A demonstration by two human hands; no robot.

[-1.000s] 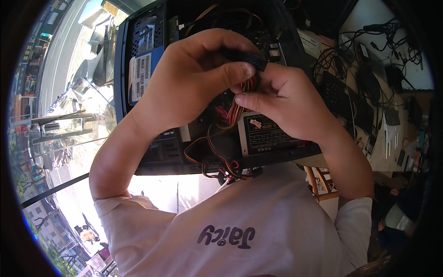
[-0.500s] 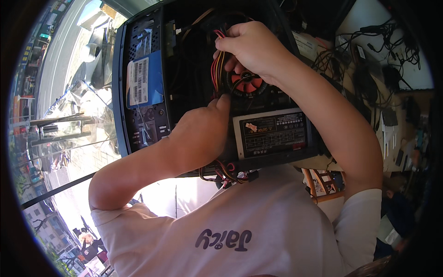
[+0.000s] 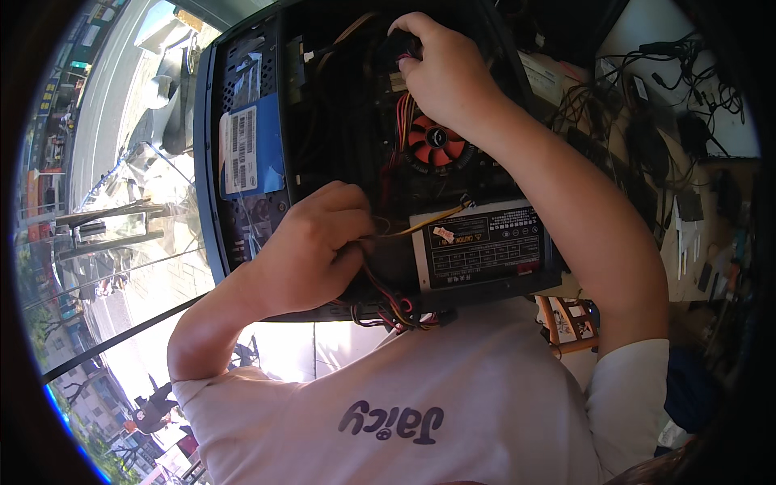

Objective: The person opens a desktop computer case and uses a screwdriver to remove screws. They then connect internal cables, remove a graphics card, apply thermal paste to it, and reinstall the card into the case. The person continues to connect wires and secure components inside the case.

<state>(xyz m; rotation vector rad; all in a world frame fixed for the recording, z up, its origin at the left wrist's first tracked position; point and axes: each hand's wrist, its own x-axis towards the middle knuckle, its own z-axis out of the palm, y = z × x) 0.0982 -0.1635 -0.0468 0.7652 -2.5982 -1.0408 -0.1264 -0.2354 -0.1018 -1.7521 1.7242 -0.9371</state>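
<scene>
An open black computer case [image 3: 208, 162] lies in front of me. At its near right sits the power supply [image 3: 485, 246], its labelled side up. My left hand [image 3: 315, 238] is closed, curled on a power cable [image 3: 432, 222] whose yellow wires and small plug stretch over the power supply. At the far side of the case my right hand [image 3: 444, 69] pinches a dark connector [image 3: 396, 52], its details lost in shadow. Below that hand, a bundle of red, yellow and black wires [image 3: 403, 117] hangs beside the red cooling fan [image 3: 437, 140].
A blue-and-white labelled drive or panel [image 3: 250, 149] sits at the case's left side. More loose cables [image 3: 400, 311] hang over its near edge. Tangled black cables [image 3: 687, 69] and tools lie on the bench to the right. Bright glass and a street show at left.
My left hand has moved left and nearer, drawing a yellow-wired cable out. My right hand has moved slightly farther away and has a dark connector in its fingers. The fan is now more exposed.
</scene>
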